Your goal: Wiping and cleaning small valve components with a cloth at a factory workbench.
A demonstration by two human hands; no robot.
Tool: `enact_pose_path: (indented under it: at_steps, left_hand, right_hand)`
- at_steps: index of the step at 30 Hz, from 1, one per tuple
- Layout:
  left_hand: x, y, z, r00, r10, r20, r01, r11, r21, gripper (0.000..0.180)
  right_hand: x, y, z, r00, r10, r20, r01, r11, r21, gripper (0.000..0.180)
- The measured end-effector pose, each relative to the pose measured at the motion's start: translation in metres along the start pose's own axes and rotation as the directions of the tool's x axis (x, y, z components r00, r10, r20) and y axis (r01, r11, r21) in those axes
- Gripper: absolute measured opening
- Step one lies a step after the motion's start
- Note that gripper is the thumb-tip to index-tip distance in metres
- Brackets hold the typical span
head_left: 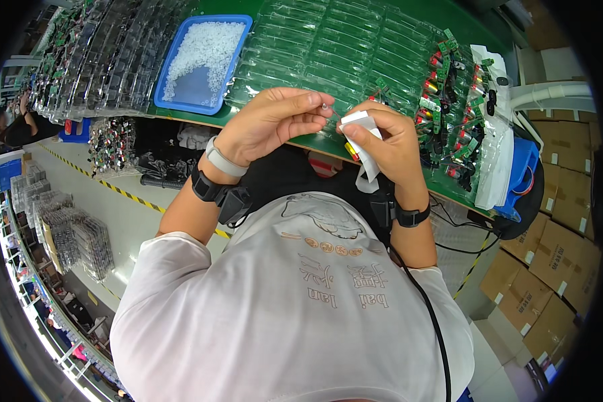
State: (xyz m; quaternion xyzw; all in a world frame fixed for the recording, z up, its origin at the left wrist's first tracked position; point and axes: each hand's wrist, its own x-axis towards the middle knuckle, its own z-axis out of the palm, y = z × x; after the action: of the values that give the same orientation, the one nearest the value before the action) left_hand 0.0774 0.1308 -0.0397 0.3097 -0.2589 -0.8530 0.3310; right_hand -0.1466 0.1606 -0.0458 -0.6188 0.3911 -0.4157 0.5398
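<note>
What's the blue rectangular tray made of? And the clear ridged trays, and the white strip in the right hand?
Blue rectangular tray: probably plastic; smooth, evenly coloured. Clear ridged trays: likely thin plastic; shiny glare, green showing through. White strip: matte, creased; maybe paper or cloth, I can't tell.

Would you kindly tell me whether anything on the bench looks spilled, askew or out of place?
Nothing plainly stands out: the white rings lie inside the blue tray, with no spill visible. The green-board assemblies at the right lie at mixed angles, but no damage shows at this size.
</note>
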Motion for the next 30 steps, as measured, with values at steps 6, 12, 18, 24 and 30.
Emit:
enact_pose_path:
  at_steps: [6, 12, 18, 24, 30]
  left_hand:
    - [0.001, 0.002, -0.001, 0.999, -0.036, -0.030, 0.037, 0.998, 0.043, 0.025]
    - [0.002, 0.009, 0.005, 0.997, -0.044, -0.059, 0.050, 0.992, 0.113, 0.025]
    - [0.003, 0.028, 0.031, 0.979, 0.203, -0.004, -0.170, 0.825, 0.539, 0.023]
    - [0.026, 0.100, 0.082, 0.839, 0.468, 0.276, -0.474, 0.380, 0.795, 0.020]
    - [0.096, 0.178, 0.101, 0.694, 0.643, 0.326, -0.518, 0.130, 0.846, 0.012]
  right_hand:
    - [-0.001, 0.000, -0.002, 1.000, -0.011, -0.004, 0.011, 1.000, -0.023, 0.014]
    - [-0.003, -0.001, -0.001, 0.998, -0.060, 0.005, 0.060, 0.995, -0.080, 0.013]
    - [-0.009, 0.005, 0.002, 0.994, -0.097, -0.050, 0.105, 0.975, 0.197, 0.018]
    - [-0.023, -0.006, -0.014, 0.939, 0.057, -0.340, 0.143, 0.834, 0.534, 0.030]
    - [-0.039, -0.015, -0.031, 0.873, -0.042, -0.485, 0.251, 0.893, 0.373, 0.036]
